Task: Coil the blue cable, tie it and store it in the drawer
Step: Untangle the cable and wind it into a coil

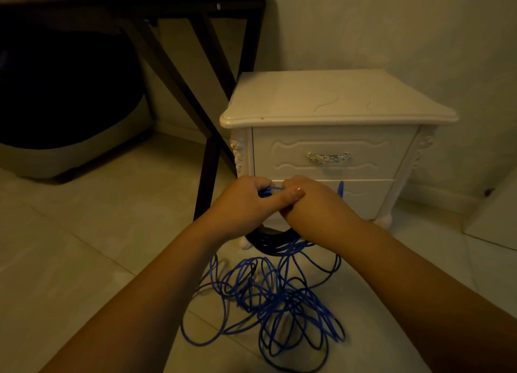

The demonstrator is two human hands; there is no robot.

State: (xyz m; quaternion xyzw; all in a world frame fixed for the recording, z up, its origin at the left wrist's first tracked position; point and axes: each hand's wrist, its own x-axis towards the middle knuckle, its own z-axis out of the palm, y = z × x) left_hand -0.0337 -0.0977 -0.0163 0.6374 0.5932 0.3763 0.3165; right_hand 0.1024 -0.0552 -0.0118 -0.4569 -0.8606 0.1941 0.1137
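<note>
My left hand (242, 207) and right hand (313, 202) both clench the blue cable (275, 245) — a thin, partly wound bundle hanging beneath them. Its remainder sprawls in loose, tangled loops on the floor (112, 233) before the closed drawer (330, 143).

- blue cable (268, 302): bright blue, near black where shadowed
- nightstand (335, 101): cream white (tinted yellow by the dim light)
- drawer (279, 157): same cream, with a wavy raised outline
- handle (328, 157): shiny silver
- table (207, 154): blackish brown
- floor (98, 233): pale beige tiles, thin seams
- wall (391, 23): plain off-white
</note>
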